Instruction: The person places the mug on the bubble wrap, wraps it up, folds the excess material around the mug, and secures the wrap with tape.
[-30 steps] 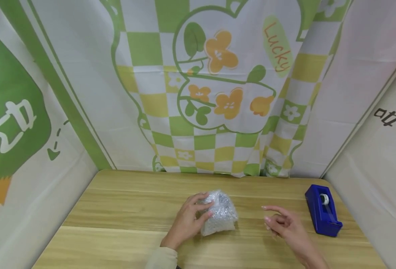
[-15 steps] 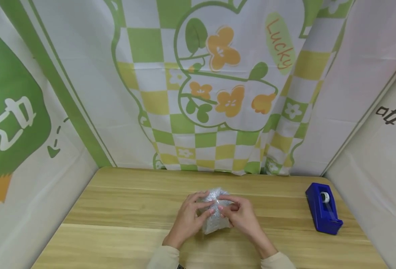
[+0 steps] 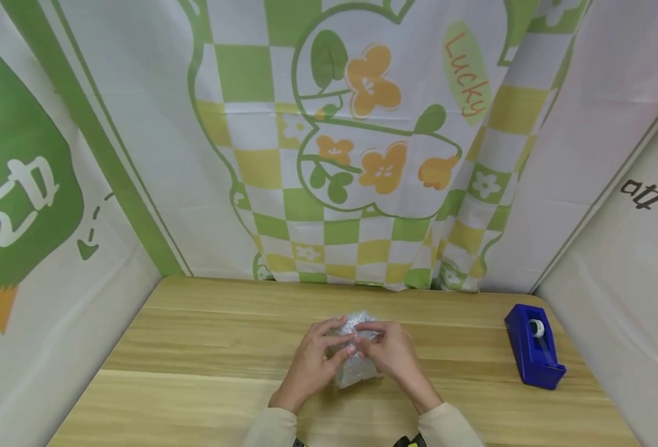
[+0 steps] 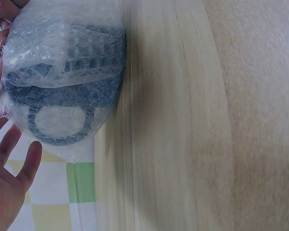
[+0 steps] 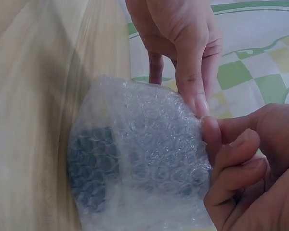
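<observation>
A bundle of bubble wrap (image 3: 357, 372) stands on the table. Inside it shows a dark mug with a loop handle (image 4: 60, 140), seen through the wrap in the left wrist view. My left hand (image 3: 313, 360) lies along the bundle's left side, fingers spread and mostly straight, fingertips pressing its upper part. From the right, my right hand (image 3: 393, 354) reaches the same spot, its thumb and index finger holding a faint strip of clear tape against the wrap; its other fingers (image 5: 233, 166) are curled. Both hands' fingertips nearly meet at the bundle's upper edge.
A blue tape dispenser (image 3: 532, 347) with a white-cored roll stands at the table's right edge. The wooden table (image 3: 206, 347) ends at a hanging checked cloth (image 3: 357, 248) behind, and fabric walls rise on both sides.
My right hand has come in from the right, near the dispenser, to the bundle and shifted slightly farther left since. My left hand has stayed on the bundle.
</observation>
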{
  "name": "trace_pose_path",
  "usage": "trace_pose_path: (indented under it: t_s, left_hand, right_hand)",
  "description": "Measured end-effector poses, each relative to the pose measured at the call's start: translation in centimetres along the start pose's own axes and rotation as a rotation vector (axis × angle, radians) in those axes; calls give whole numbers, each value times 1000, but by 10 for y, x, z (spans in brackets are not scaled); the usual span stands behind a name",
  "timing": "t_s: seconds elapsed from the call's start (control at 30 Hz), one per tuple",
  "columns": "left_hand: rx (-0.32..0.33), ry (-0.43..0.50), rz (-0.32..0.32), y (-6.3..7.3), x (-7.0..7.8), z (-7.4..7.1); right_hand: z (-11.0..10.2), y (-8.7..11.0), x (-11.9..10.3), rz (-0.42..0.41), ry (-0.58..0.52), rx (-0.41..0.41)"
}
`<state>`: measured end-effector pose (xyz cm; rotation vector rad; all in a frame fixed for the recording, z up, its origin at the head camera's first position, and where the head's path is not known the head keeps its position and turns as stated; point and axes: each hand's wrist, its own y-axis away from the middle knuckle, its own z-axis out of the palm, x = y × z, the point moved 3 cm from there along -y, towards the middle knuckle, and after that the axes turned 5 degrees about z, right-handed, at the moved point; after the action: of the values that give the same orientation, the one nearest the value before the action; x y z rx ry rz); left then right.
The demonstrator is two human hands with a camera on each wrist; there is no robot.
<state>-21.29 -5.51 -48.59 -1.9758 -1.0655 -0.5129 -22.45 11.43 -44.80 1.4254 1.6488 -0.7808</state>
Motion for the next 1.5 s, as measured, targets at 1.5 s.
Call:
trace_pose_path:
  t_s: [1.5]
  left_hand:
    - [50, 68, 60, -1, -4, -4]
  right_hand:
    - [1, -13, 7, -22, 235, 268]
